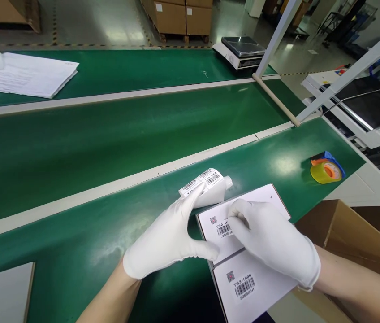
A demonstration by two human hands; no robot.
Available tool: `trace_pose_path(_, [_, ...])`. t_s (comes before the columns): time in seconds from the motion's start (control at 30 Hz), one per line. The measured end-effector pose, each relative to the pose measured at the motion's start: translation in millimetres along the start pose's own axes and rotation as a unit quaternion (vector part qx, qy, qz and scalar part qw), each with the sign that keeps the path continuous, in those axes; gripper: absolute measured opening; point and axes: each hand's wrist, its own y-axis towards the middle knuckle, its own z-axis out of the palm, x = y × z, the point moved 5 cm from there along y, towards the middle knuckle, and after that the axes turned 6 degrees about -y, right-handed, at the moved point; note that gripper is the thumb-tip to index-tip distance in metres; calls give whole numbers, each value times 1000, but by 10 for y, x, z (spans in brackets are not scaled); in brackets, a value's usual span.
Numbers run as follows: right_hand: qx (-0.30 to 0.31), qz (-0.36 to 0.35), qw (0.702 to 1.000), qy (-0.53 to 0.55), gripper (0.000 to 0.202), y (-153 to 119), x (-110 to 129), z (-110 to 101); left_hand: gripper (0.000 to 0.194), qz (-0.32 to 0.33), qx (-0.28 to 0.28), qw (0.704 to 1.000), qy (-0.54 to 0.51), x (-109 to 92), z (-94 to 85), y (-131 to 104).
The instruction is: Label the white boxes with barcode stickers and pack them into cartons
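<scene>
Two white boxes lie side by side: the far box (264,197) and the near box (260,287). Each shows a QR code, the text TS3-1000 and a barcode. My right hand (270,237), in a white glove, is over the far box, thumb and forefinger pinched at the right edge of its barcode label (223,229), hiding part of the print. My left hand (170,237), also gloved, is open, thumb spread toward the left edge of the far box. Its fingertips reach the roll of printed labels (210,195) behind the boxes; whether they press on it, I cannot tell.
Yellow tape (324,172) sits at the right on the green bench (109,233). An open cardboard carton (361,242) stands at lower right. Beyond the pale rail are a scale (242,51) and papers (38,74). A white panel (3,291) lies lower left.
</scene>
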Motion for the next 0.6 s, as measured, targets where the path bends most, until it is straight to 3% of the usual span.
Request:
trace_pose_path(0.1, [-27,27,993,-111,10,-44,63,14,116,1,-8,1000,16,3,-1,-12])
trace_pose_path(0.13, [-54,36,985,-162,14,-79,77,2,116,3,-13,1000,19,3,-2,-17])
trace_pose_path(0.23, [-141,-21,958,-249,62,-228,151,-6,120,8,-27,999,22,9,-3,-24])
trace_pose_path(0.3, [-133,-141,953,-233,90,-329,214,76,120,11,-17,1000,12,26,10,-22])
trace_pose_path(0.37, [-85,-223,950,-200,108,-405,215,178,122,17,-1,1000,-2,55,18,-19])
trace_pose_path(0.43, [-66,-207,958,-189,112,-425,139,229,124,27,-8,1000,6,92,-4,-26])
trace_pose_path(0.53, [-89,-137,968,-192,106,-437,54,271,118,26,-56,997,51,154,-67,-99])
trace_pose_path(0.6, [-93,-172,964,-181,112,-477,101,335,105,13,-84,994,61,197,-89,-215])
